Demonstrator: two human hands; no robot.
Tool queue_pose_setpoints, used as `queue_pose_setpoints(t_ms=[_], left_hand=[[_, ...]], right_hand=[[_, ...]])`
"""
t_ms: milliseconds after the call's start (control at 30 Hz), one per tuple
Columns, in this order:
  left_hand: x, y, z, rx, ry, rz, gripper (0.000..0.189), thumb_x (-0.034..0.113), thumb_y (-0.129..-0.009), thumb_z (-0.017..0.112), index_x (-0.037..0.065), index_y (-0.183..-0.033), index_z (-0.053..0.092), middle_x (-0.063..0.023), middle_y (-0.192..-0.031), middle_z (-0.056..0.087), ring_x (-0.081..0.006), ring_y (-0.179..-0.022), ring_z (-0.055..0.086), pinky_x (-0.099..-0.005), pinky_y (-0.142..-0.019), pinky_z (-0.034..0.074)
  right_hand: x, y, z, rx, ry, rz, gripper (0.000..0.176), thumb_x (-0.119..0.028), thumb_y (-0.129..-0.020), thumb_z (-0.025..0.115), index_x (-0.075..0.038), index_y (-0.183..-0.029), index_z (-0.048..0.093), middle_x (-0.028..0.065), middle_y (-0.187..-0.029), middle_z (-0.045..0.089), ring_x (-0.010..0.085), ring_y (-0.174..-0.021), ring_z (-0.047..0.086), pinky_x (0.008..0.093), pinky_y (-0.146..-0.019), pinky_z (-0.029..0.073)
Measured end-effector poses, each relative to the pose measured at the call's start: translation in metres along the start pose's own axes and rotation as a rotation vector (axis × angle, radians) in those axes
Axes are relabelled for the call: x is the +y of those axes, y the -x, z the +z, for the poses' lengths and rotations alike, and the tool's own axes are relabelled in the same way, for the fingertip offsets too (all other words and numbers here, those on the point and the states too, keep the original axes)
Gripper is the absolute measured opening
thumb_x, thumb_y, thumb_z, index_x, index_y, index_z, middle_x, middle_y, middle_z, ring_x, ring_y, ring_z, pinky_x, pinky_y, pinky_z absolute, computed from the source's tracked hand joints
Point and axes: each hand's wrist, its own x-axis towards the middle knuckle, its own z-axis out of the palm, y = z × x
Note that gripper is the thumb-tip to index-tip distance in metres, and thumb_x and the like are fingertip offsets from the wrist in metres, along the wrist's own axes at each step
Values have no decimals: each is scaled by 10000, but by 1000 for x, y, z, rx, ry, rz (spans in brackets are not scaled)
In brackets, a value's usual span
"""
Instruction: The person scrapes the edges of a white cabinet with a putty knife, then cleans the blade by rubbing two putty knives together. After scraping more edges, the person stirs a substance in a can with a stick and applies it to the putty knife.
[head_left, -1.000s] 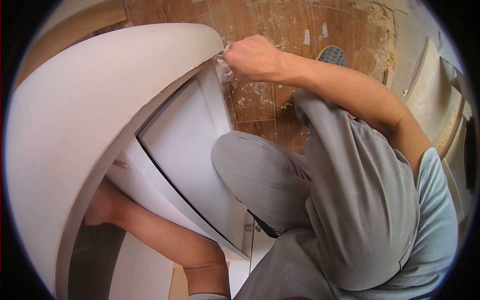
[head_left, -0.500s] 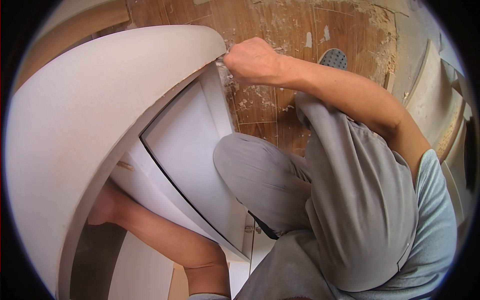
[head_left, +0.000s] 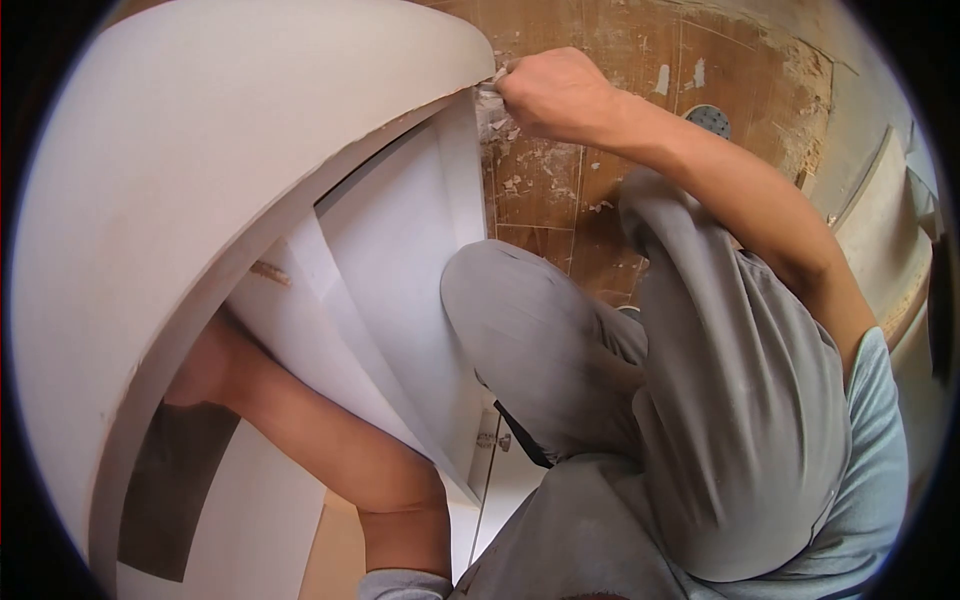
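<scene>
Wooden floor, littered with scraps, borders the curved white panel; the right hand is closed at its end, the left hand beneath it, fingers too obscured to tell.

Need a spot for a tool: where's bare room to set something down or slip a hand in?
Likely hand room: white recess between curved panel, divider and nearer knee. Small set-down patch: floor between both knees.
Crowded: scraps near right hand; left hand and forearm in the panel's opening; boards at picture right.
</scene>
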Motion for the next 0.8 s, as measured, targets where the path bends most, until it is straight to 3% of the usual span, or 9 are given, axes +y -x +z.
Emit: queue_pose_setpoints(t_ms=[333,533,600,667,700,800], left_hand=[[-20,-5,-5,35,-252,28,259,272,-992,667,23,-1032,729,-8,-840,787,-112,-714,753,-247,-817,588],[-37,-18,-8,24,-395,28,278,281,-999,654,19,-1027,742,-5,-853,802,-121,-685,763,-217,-767,628],[-45,-27,0,51,-489,15,284,284,-1001,649,18,-1026,746,-4,-858,807,-125,-676,766,-207,-751,641],[-37,-42,19,131,-580,-25,271,239,-951,637,40,-799,740,56,-543,692,-109,-411,659,-167,-551,623],[-22,-42,20,178,-549,-24,275,262,-953,650,64,-781,734,36,-596,719,-105,-490,710,-199,-533,630],[-35,-44,31,253,-626,-70,351,325,-967,642,66,-745,724,30,-649,741,-101,-454,686,-197,-527,628]], right_hand=[[-1,-1,11,108,43,-31,152,-113,-879,612,-8,-863,721,204,-873,733,425,-799,720,527,-716,579],[0,-5,0,28,33,0,176,-136,-873,652,12,-809,724,245,-817,707,441,-792,709,539,-714,563],[-1,-10,-4,-146,147,54,212,-196,-883,642,-30,-844,767,259,-827,736,437,-785,741,533,-700,585],[0,-11,-3,-101,152,21,192,-178,-851,638,-39,-804,761,252,-798,733,433,-768,744,536,-685,590],[0,-10,-2,-55,139,-4,174,-160,-818,634,-47,-763,755,246,-768,730,430,-750,746,539,-671,595],[-3,-8,-5,-38,156,17,190,-186,-832,643,-47,-778,760,242,-784,734,433,-760,745,538,-672,595]])
